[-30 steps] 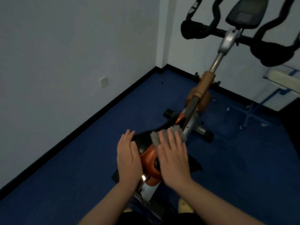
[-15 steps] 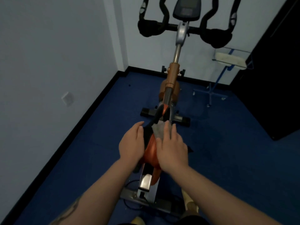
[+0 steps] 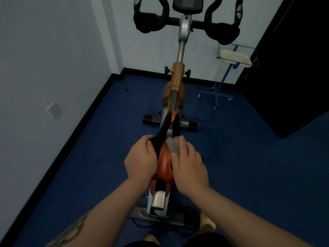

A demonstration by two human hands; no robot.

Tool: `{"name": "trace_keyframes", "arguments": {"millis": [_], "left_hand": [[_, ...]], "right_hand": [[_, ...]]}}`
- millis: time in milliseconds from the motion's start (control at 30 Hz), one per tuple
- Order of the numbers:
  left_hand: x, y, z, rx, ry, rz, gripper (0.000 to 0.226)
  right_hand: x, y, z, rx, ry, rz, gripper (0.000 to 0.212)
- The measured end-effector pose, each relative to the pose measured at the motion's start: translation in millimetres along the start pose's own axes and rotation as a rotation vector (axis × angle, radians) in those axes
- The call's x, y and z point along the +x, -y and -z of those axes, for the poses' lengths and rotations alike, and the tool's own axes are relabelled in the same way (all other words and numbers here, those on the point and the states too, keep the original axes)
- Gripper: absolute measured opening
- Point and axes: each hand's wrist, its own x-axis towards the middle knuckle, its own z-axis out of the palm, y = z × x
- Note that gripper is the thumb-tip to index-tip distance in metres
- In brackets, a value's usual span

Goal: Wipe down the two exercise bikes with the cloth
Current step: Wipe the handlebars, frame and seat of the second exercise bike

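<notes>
The left hand (image 3: 140,157), which lay flat half a second ago, now curls its fingers around the left edge of the black and orange padded bike saddle (image 3: 164,155) and holds it. The right hand (image 3: 188,163) presses the small grey cloth (image 3: 173,146) flat on the saddle's right side, fingers straight. I judge that the saddle is steadied for wiping; the black handlebars (image 3: 187,20) seem not yet wiped.

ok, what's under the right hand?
The grey cloth, pressed onto the bike saddle by the right hand. The hand covers most of the cloth; only its front edge shows.
</notes>
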Motion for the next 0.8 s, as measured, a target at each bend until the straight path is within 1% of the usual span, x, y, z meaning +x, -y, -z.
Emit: {"name": "trace_keyframes", "arguments": {"millis": [67,133,300,400,500,567,600,667,733,800], "left_hand": [[1,0,1,-0.007,0.004,-0.003,0.032],[1,0,1,-0.011,0.011,-0.001,0.030],[0,0,0,0.003,0.010,0.017,0.031],[0,0,1,0.005,0.004,0.024,0.032],[1,0,1,0.005,0.006,0.024,0.033],[1,0,1,0.004,0.009,0.028,0.033],[1,0,2,0.000,0.010,0.031,0.033],[1,0,3,-0.013,0.010,0.038,0.033],[0,0,2,-0.029,0.003,0.040,0.033],[-1,0,2,-0.049,0.000,0.040,0.032]], "right_hand": [[31,4,3,0.072,0.031,-0.081,0.058],[44,7,5,0.111,0.042,-0.127,0.057],[8,5,6,0.009,0.020,0.006,0.060],[38,7,10,0.043,0.065,-0.077,0.057],[88,16,9,0.229,0.082,-0.231,0.056],[122,21,3,0.409,0.050,-0.276,0.057],[137,23,0,0.482,0.012,-0.255,0.055],[154,24,-3,0.489,-0.065,-0.122,0.049],[152,19,-2,0.391,-0.099,0.062,0.042],[140,8,-1,0.249,-0.084,0.267,0.040]]}}
